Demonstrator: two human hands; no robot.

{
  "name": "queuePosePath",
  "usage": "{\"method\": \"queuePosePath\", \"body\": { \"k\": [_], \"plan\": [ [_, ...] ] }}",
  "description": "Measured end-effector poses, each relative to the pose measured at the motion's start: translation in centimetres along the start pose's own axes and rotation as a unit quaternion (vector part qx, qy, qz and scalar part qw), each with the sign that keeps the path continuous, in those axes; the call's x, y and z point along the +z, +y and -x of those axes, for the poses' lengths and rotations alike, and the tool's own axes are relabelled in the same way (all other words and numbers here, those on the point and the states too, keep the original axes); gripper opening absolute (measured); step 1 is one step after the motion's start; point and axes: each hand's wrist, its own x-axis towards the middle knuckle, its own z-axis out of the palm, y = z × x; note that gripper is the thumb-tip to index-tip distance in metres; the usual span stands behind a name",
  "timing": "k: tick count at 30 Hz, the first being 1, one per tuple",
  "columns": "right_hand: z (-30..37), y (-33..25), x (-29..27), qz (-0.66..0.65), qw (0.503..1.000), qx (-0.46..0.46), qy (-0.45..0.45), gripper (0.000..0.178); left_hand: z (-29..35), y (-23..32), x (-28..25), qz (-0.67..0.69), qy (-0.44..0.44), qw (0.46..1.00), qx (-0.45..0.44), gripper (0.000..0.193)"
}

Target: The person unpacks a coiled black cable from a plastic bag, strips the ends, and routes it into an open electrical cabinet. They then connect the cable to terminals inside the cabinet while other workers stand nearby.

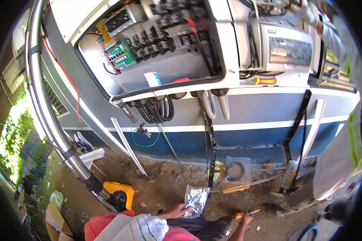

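Neither of my own hands can be made out in the head view. Low in the picture crouches a co-worker in a red shirt, with a white striped towel (132, 229) over the head or shoulders. One hand of this person (175, 211) holds a clear plastic bag (196, 201) of shiny contents. Their other hand (247, 218) grips what looks like a screwdriver (239, 215), its tip pointing right. Above them an open electrical cabinet (153, 76) hangs on the wall, showing a green circuit board (120, 55) and rows of black terminals (153, 46).
A metal pole (48, 96) rises at the left. A yellow case (124, 193) and a bagged black ring (234, 171) lie on the dirt. A red-and-yellow screwdriver (265, 81) rests beside a panel box (289, 50). Another person in grey (338, 168) stands at the right.
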Motion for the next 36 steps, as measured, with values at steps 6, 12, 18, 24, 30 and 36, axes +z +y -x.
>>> {"method": "queuePosePath", "body": {
  "k": [6,12,18,24,30,36],
  "plan": [
    [22.1,-27.2,-3.4,-0.224,0.869,0.176,-0.405,0.061,2.1,16.5,-6.3,0.114,0.040,0.990,0.074,0.058],
    [37.1,-45.8,-0.5,-0.007,0.942,-0.155,-0.297,0.039,4.7,27.5,-14.7,0.220,0.075,0.925,0.302,0.050],
    [43.3,-51.3,3.1,-0.026,0.896,-0.311,-0.317,0.029,10.4,29.2,-25.4,0.095,-0.004,0.957,0.275,0.053],
    [47.0,-53.2,4.2,-0.006,0.904,-0.362,-0.228,0.031,15.0,32.2,-37.9,0.042,0.203,0.907,0.365,0.039],
    [49.6,-59.6,2.7,0.198,0.803,-0.556,-0.084,0.048,13.5,39.0,-45.1,0.166,0.490,0.754,0.405,0.047],
    [50.8,-62.1,1.4,0.286,0.789,-0.536,-0.091,0.048,11.2,42.5,-47.4,0.142,0.475,0.791,0.359,0.044]
  ]
}}
